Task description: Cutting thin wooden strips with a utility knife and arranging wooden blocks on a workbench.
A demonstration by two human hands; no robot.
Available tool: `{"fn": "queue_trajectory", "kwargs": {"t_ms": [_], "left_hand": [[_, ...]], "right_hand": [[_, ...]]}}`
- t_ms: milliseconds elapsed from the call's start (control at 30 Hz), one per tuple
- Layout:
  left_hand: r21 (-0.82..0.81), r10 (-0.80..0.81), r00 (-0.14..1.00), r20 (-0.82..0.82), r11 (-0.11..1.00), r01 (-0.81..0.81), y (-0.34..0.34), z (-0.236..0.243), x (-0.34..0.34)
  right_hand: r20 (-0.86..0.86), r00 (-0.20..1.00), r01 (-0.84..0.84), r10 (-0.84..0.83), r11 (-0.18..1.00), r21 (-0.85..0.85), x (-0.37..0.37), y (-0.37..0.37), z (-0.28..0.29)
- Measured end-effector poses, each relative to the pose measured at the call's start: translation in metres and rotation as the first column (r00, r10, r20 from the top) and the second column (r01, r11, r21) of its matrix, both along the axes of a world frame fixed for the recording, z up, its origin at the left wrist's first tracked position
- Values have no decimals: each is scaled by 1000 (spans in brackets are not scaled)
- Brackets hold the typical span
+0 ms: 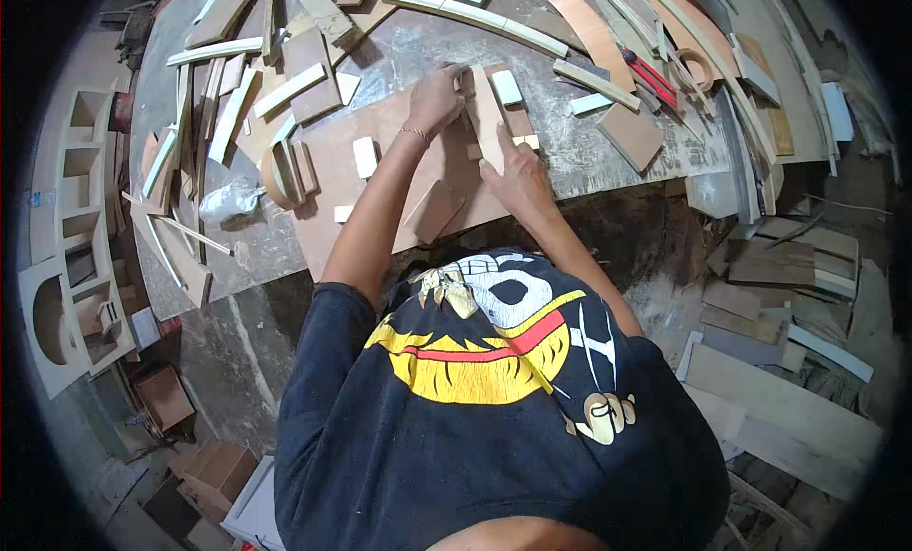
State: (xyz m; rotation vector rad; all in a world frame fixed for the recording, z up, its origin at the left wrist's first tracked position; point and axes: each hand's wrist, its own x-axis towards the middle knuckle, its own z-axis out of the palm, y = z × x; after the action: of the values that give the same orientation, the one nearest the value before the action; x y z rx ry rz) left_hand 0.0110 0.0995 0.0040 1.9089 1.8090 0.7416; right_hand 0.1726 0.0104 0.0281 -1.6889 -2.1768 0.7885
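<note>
A pale wooden strip (486, 114) stands between my hands over a brown plywood board (313, 236) at the bench edge. My left hand (439, 100) is closed, its fingertips curled at the strip's far end. Around the near end, the thumb and fingers of my right hand (518, 179) are gripping. A small wood block (525, 142) shows beside the right hand, and a white block (506, 87) lies right of the strip. Another white block (365, 158) is left of my left forearm. Nearer me, a brown wood piece (434, 212) rests on the board.
Wood offcuts (313, 90) crowd the bench's left and far side. A clear plastic bag (230, 201) lies at left near a curved wood piece (277, 176). Red-handled pliers (650, 76) lie at right. A white shelf frame (81, 228) stands left; stacked boards (779, 389) lie at right.
</note>
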Motion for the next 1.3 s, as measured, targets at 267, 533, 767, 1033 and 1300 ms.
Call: {"fn": "queue_trajectory", "kwargs": {"t_ms": [267,533,767,1033,1300], "left_hand": [[107,22,1000,-12,994,-20,-2,-6,3],[222,122,992,-26,968,-113,-9,4,11],[-301,242,524,817,953,29,-35,15,62],[-440,427,110,897,882,166,-65,25,132],[-52,271,706,654,947,-316,-103,45,122]], "right_hand": [[12,1000,-21,22,997,-79,2,1,-2],[-153,988,39,-31,998,48,6,-3,6],[-425,905,87,-7,982,168,40,-9,6],[-627,778,-56,-40,990,-132,99,-24,-3],[-656,754,-16,-17,999,-45,117,0,3]]}}
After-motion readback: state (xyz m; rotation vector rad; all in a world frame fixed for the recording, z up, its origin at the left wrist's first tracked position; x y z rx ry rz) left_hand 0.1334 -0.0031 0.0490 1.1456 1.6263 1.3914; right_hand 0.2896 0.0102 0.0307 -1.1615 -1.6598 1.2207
